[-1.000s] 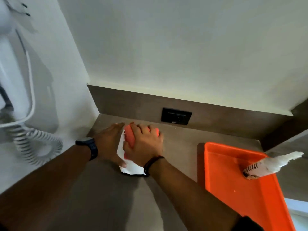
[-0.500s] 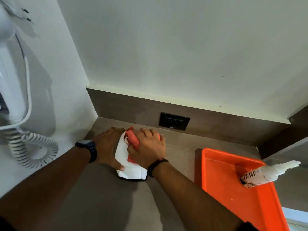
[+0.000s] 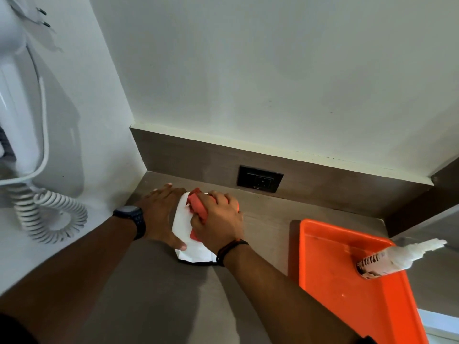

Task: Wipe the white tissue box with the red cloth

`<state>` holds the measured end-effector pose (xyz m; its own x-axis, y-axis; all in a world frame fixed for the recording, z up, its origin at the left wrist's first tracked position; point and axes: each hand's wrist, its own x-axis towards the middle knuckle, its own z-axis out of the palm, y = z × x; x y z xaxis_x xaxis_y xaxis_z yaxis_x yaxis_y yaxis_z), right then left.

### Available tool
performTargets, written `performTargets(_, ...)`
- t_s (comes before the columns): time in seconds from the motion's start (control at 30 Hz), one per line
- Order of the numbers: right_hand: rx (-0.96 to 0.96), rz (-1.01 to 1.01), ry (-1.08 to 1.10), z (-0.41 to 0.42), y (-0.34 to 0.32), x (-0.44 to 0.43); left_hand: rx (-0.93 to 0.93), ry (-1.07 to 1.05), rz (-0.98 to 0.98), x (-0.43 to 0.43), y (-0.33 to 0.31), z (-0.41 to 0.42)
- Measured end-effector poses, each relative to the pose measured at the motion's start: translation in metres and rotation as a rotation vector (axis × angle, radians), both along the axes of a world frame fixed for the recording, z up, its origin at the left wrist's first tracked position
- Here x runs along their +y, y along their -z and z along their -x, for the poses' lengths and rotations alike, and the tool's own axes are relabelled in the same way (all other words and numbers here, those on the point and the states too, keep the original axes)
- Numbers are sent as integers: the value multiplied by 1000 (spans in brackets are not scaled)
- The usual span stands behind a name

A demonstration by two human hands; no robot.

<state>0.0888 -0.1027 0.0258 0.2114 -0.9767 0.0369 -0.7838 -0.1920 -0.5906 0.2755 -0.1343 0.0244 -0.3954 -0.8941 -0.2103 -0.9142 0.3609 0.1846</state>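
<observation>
on the grey-brown wooden counter, near the back corner, sits the white tissue box. left hand lies flat, bracing its side; right hand presses the bunched red cloth on top, mid-wipe. next stroke likely toward the near edge; open counter there, orange plastic tray well right.

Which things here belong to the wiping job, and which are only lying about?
Job: white tissue box, red cloth, right hand pressing the cloth, left hand steadying the box.
Lying about: orange tray, spray bottle, wall hair dryer.
</observation>
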Motion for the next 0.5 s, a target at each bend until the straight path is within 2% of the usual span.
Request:
performTargets(0.07,-17,22,-60,5,6,3,-3,5,-7,1,-1,1)
performTargets(0.13,-61,-2,-27,14,10,0,19,-68,-29,4,-3,3)
performTargets(0.3,-500,-129,503,38,7,-8,33,-298,-48,22,-1,25)
performTargets(0.4,-602,-150,607,58,8,-7,20,-121,-82,15,-18,23)
performTargets(0.5,-649,-142,665,76,10,-4,-241,266,-112,-14,-42,32)
